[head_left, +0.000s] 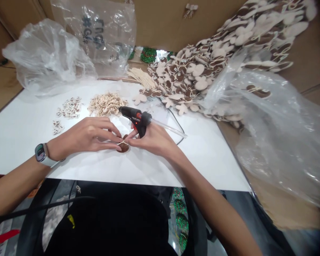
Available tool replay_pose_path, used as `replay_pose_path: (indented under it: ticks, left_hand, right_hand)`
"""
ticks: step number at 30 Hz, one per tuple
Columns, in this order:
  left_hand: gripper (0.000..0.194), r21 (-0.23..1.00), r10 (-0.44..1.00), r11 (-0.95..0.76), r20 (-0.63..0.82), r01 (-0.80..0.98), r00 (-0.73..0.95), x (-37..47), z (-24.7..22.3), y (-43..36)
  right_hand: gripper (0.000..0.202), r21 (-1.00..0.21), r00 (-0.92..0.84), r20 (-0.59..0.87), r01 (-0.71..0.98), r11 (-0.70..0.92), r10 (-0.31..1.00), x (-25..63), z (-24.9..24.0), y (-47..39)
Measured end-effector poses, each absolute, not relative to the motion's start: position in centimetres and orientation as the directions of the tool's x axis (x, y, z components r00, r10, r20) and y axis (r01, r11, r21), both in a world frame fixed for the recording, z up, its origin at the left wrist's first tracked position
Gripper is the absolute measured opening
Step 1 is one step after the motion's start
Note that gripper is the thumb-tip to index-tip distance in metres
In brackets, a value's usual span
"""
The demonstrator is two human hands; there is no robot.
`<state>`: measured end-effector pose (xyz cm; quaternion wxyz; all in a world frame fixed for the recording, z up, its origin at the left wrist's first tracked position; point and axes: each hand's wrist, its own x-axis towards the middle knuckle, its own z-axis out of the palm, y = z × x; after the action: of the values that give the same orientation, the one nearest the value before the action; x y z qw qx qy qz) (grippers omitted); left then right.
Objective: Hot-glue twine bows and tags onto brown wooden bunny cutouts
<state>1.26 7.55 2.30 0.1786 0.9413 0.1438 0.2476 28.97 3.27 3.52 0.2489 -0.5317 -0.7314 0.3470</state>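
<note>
On the white tabletop (93,167) lies a small brown piece (123,147) with a thin cream string bow (123,142) across its top. My left hand (96,134) comes in from the left, its thumb and fingers closed at the left side of the piece and the bow. My right hand (150,139) is wrapped round a black glue gun (135,119), whose red light is on and whose clear glue stick points right. The right thumb and a fingertip also meet at the right end of the bow.
A heap of cream strings (108,104) and small tags (69,107) lie behind my hands. Brown and cream cutouts (197,76) are piled back right. Plastic bags (52,57) stand back left; another bag (280,131) hangs over the right edge. A black cord (178,122) curves behind the gun.
</note>
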Motion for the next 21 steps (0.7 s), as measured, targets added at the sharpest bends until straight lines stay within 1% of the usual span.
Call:
replay_pose_path:
  ticks: [5,9,12,16,19,21]
  left_hand:
    - [0.018,0.286,0.325,-0.931,0.36,0.229,0.874,1.4,2.6,7.2]
    - [0.02,0.234,0.313,-0.941,0.339,0.243,0.887,1.4,2.7,7.0]
    - [0.017,0.195,0.307,-0.948,0.351,0.251,0.885,1.6,2.8,6.6]
    - [0.018,0.1,0.274,-0.962,0.384,0.255,0.882,2.0,3.0,5.9]
    - [0.02,0.033,0.264,-0.961,0.394,0.273,0.881,2.3,3.0,5.5]
    - [0.021,0.017,0.267,-0.959,0.396,0.284,0.878,2.2,3.0,5.5]
  right_hand:
    - [0.003,-0.788,-0.329,-0.042,0.592,0.171,0.944,29.2,3.5,3.2]
    - [0.003,-0.772,-0.308,-0.024,0.61,0.178,0.951,29.4,3.5,3.3]
    - [0.009,-0.758,-0.25,-0.005,0.632,0.159,0.968,29.7,3.8,3.2]
    - [0.019,-0.756,-0.124,0.017,0.648,0.094,0.992,30.2,4.5,1.9]
    - [0.024,-0.818,-0.007,-0.022,0.575,-0.014,1.0,30.6,4.5,0.0]
    - [0.029,-0.855,0.016,-0.07,0.514,-0.068,0.997,30.8,4.0,-1.4]
